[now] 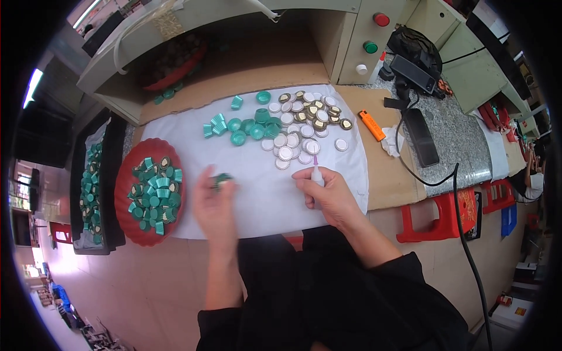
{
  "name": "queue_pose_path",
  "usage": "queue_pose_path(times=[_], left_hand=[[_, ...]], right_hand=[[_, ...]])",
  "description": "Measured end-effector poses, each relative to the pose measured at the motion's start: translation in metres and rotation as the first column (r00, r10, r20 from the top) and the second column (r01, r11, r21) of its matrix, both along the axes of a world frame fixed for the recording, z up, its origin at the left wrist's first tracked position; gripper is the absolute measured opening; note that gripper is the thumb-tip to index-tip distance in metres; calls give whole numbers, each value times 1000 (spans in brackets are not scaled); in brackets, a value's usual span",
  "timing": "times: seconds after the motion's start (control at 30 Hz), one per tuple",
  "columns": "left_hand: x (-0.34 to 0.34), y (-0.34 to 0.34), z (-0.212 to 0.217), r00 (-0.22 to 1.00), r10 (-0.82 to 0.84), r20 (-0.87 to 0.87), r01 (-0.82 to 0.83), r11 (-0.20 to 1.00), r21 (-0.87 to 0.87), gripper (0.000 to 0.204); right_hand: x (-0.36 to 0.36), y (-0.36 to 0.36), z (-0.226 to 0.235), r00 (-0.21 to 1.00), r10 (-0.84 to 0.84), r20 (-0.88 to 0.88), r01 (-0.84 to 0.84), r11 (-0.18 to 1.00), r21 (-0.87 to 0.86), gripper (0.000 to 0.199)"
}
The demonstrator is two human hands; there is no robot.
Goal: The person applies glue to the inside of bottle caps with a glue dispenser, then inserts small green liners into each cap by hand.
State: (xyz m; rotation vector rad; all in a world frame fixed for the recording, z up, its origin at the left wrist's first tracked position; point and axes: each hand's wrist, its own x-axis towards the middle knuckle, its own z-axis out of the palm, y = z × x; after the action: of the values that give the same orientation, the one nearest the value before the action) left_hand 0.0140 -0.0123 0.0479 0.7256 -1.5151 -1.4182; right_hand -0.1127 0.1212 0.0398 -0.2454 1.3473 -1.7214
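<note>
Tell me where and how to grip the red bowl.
The red bowl is probably best gripped by its fluted rim at the near and far ends together, coming from above. It is longer than wide, and the black tray stands close along its left side. Keep it level: loose green cups are piled inside.

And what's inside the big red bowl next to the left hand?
The red bowl holds a heap of green caps, some with pale patches showing. The caps underneath and most of the bowl's bottom are covered, so those can't be seen.
</note>
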Motion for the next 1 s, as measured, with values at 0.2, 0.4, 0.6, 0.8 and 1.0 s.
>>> queue_pose_path(times=[0.2,0.4,0.6,0.8,1.0], left_hand=[[67,-93,3,523,778,348,-102,462,-881,24],[-32,-57,-11,812,185,553,116,878,-465,30],[-49,-64,-25,748,202,632,189,849,-494,35],[-19,-13,-22,932,-363,6,361,929,79,36],[0,8,-34,829,-426,-363,557,695,455,48]], right_hand=[[-6,2,6,1000,10,17,-10,1000,-24,16],[-9,0,-5,984,-57,169,82,987,-141,25],[-6,5,4,1000,22,-22,-24,992,-127,20],[-14,10,4,1000,26,-3,-26,983,-184,25],[-12,7,13,996,-16,-92,-5,973,-231,28]])
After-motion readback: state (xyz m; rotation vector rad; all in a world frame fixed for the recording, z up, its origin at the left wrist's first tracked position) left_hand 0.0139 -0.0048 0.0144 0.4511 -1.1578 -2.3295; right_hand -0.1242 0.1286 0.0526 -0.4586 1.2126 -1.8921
